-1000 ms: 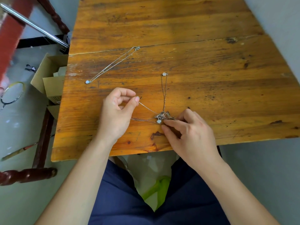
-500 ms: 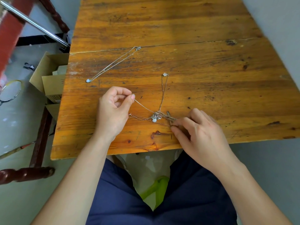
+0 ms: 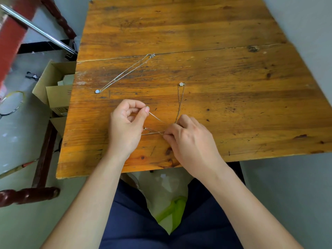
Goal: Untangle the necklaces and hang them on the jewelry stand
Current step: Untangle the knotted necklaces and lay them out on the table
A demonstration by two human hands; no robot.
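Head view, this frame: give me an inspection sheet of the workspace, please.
Surface: worn wooden table with a seam across.
Job's things: one silver necklace lies free at far left; flower-pendant necklace runs into the tangled chains between the hands; jewelry stand not seen.
Clutter: nothing seen.
Grips: left hand pinches a strand; right hand pinches the tangled chains.
Cables: nothing seen.
Surroundings: cardboard boxes and racket on the floor left; plastic bag under the table.
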